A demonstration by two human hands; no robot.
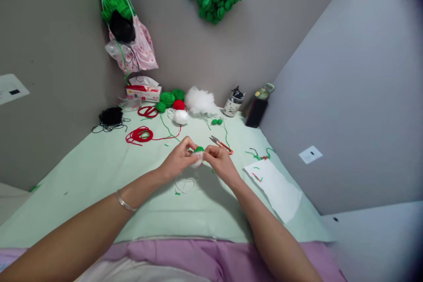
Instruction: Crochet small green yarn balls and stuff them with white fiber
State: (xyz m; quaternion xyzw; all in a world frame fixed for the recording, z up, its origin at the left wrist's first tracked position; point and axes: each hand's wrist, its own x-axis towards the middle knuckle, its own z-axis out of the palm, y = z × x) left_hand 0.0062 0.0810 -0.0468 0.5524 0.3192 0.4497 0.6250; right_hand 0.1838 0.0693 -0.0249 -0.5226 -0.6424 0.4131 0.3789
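Observation:
Between both hands, above the middle of the table, is a small green and white crocheted piece (197, 158). My left hand (178, 158) is closed on its left side, thumb and fingers pinching it. On the right side my right hand (220, 161) grips it too, fingertips bent in close to the left thumb. Parts of the piece are covered by the fingers. A loose white yarn strand (187, 184) lies on the table below the hands. Just beyond the right hand lie thread snips (222, 144) with orange-red handles.
Green yarn balls (167, 98), a red ball (179, 105), a white ball (181, 117) and white stuffing (201, 101) sit at the back. Red yarn (140, 134) and black yarn (111, 116) lie left. A bottle (257, 108) stands back right; white paper (276, 191) lies right.

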